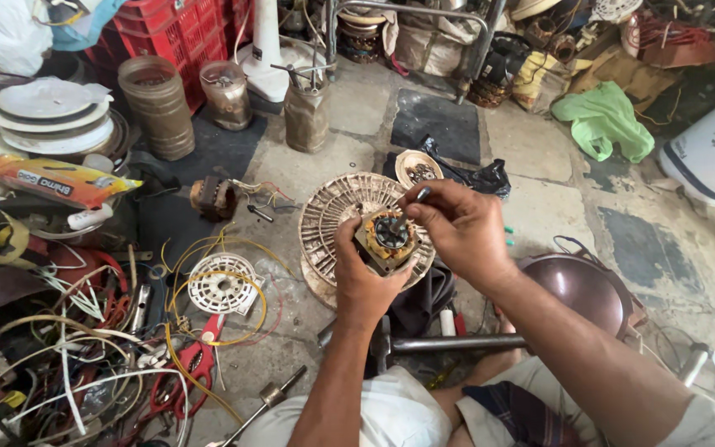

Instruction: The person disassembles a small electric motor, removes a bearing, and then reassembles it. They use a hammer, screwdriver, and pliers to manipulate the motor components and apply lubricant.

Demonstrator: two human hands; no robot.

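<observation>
My left hand [363, 280] grips a small square motor stator [388, 237] with copper windings and holds it up over a round, dirty, slotted fan housing [334, 217] lying on the stone floor. My right hand [455, 228] pinches a thin dark tool [418, 197] with its tip pointed into the stator's middle. Both forearms reach in from the bottom of the view, above my lap.
A tangle of wires, red-handled scissors [194, 364] and a white slotted disc [220, 284] lie at left. Another small motor [215, 198] sits behind. Metal jars [156, 103], a stack of plates, a red crate, a green bag [602, 121] and a maroon bowl [583, 287] surround me.
</observation>
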